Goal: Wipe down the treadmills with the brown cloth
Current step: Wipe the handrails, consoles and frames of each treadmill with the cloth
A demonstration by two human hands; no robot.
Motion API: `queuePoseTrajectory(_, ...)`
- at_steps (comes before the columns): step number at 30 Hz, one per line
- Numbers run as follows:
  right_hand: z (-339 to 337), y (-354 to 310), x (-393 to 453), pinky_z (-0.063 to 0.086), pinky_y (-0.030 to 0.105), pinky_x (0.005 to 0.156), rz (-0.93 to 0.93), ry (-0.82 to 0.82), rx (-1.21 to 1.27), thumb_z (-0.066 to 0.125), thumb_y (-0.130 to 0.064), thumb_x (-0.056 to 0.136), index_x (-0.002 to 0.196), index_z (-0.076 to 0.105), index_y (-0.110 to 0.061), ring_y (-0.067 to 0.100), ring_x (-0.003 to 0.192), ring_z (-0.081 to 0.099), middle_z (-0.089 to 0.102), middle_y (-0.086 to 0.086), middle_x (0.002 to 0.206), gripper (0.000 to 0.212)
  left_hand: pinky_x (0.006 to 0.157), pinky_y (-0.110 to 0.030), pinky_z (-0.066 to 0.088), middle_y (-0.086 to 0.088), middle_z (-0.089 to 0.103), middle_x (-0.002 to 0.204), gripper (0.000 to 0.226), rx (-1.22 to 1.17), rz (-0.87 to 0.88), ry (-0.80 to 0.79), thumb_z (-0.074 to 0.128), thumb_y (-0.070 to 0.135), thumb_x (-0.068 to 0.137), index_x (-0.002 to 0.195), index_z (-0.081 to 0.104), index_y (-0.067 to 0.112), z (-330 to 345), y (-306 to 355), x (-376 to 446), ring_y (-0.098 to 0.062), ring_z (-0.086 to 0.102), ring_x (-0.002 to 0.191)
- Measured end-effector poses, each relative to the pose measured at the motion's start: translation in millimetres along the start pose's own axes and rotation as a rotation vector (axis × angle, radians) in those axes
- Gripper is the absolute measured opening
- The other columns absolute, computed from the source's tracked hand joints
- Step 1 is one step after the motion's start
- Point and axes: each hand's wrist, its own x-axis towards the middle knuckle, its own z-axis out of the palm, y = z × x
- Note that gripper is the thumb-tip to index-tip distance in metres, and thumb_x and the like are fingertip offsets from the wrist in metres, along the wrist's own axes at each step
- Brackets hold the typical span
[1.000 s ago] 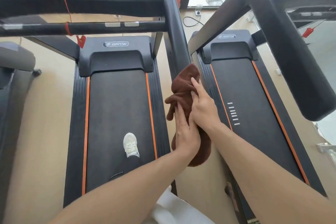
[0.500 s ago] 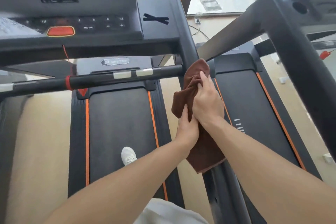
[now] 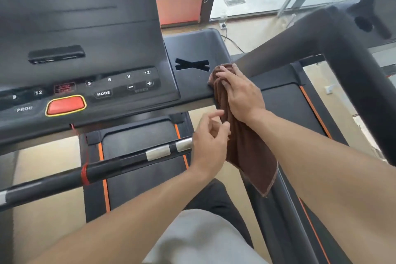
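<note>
The brown cloth [image 3: 246, 143] is hanging lengthwise — top bunched under the right hand [image 3: 240, 94], whose fingers are pressing it onto the console [image 3: 192, 49] corner. The left hand [image 3: 209, 141] is hovering beside it, fingers loosely curled, pinching nothing. Left of the fingers, buttons are reading "MODE" [image 3: 103, 93] and "PROG".

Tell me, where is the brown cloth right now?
Right of centre: the right hand presses the brown cloth against the console's right corner; the rest hangs down.

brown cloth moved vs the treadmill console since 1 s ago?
Yes. The brown cloth has gone up the upright: its top was below the console, and now the right hand presses it on the console's right corner.
</note>
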Motion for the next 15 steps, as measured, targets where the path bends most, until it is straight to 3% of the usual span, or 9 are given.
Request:
queuePoseTrajectory(3,4,-8,38,0.03,0.028,0.115,-0.026,-0.024,-0.034,0.042,-0.032,0.108,0.132,0.063,-0.034,0.008,0.152,0.025,0.048,-0.018,0.153,0.032,0.081,-0.038,0.057,0.001,0.068,0.087,0.025,0.066,0.074,0.091,0.063,0.021,0.093,0.11,0.061,0.04,-15,19,40,-0.021,0.069,0.086)
queuePoseTrajectory(8,18,-10,119,0.028,0.039,0.121,-0.039,-0.088,-0.035,0.036,-0.042,0.106,0.135,0.058,-0.039,0.016,0.153,0.024,0.043,-0.013,0.158,0.037,0.07,-0.011,0.046,0.007,0.068,0.091,0.029,0.133,0.115,0.159,0.062,0.013,0.097,0.112,0.06,0.038,-33,37,78,-0.012,0.066,0.085)
queuePoseTrajectory(12,29,-26,188,0.034,0.042,0.113,0.035,-0.11,-0.109,0.031,-0.043,0.104,0.129,0.061,-0.035,0.032,0.14,0.043,0.052,0.015,0.149,0.04,0.076,-0.021,0.055,0.011,0.068,0.094,0.047,0.191,0.162,0.194,0.053,-0.008,0.09,0.118,0.06,0.029,-42,36,94,-0.012,0.067,0.091)
queuePoseTrajectory(15,40,-48,224,0.032,0.047,0.113,0.014,-0.102,-0.286,0.028,-0.044,0.103,0.124,0.067,-0.022,0.034,0.135,0.047,0.061,0.011,0.138,0.05,0.082,-0.029,0.06,0.006,0.066,0.104,0.057,0.199,0.21,0.232,0.042,-0.018,0.085,0.119,0.06,0.025,-50,46,106,-0.014,0.067,0.097)
